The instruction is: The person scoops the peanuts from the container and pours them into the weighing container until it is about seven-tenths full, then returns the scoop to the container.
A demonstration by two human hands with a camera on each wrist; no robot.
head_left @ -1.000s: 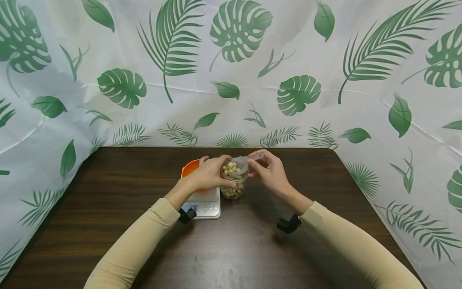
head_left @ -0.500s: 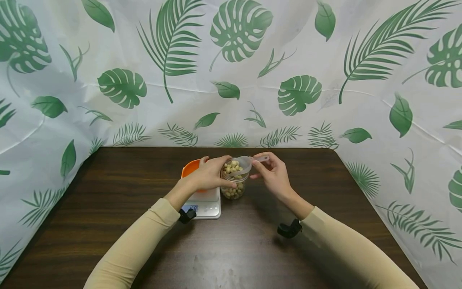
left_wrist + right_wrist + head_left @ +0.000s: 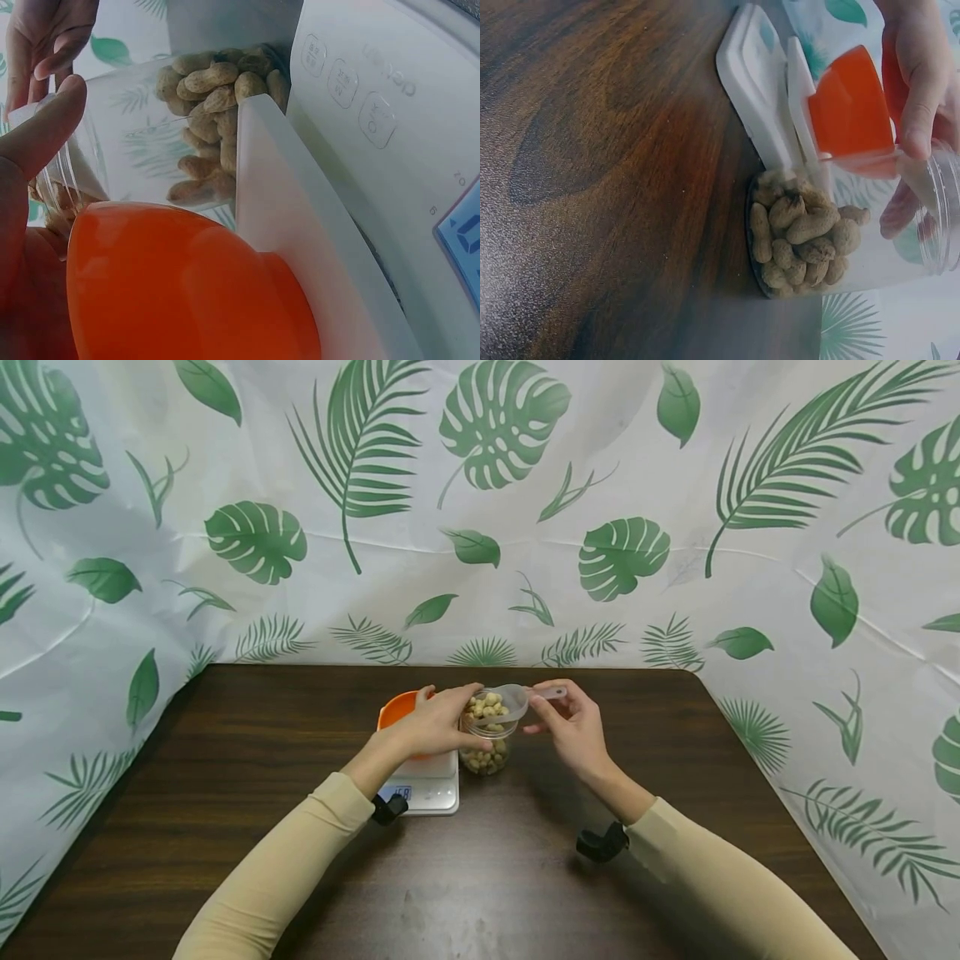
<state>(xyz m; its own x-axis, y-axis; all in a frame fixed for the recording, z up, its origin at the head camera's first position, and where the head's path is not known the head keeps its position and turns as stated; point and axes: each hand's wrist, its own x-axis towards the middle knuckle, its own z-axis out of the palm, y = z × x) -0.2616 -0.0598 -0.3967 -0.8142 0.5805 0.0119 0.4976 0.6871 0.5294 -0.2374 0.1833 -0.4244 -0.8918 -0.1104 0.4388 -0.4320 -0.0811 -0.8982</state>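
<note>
A clear jar (image 3: 475, 732) with unshelled peanuts (image 3: 804, 238) in its bottom stands upright beside a white kitchen scale (image 3: 433, 800). My left hand (image 3: 433, 722) grips the jar around its neck, thumb on the near side. In my right hand (image 3: 576, 731), thumb and fingers pinch the handle of a translucent scoop (image 3: 514, 700). The scoop's bowl lies at the jar's mouth, partly over the rim. Peanuts also show at the mouth; how many lie in the scoop is hard to tell. An orange bowl (image 3: 180, 285) sits on the scale, partly behind my left hand.
The scale's display (image 3: 397, 792) faces the near side and shows digits. Both stand on a dark wooden table (image 3: 480, 877), whose back edge meets a leaf-printed sheet (image 3: 480, 602). Black wrist cameras hang under both wrists.
My right hand has drawn the scoop a little to the right, so more of its bowl extends past the jar's rim. The left hand and jar have stayed in place.
</note>
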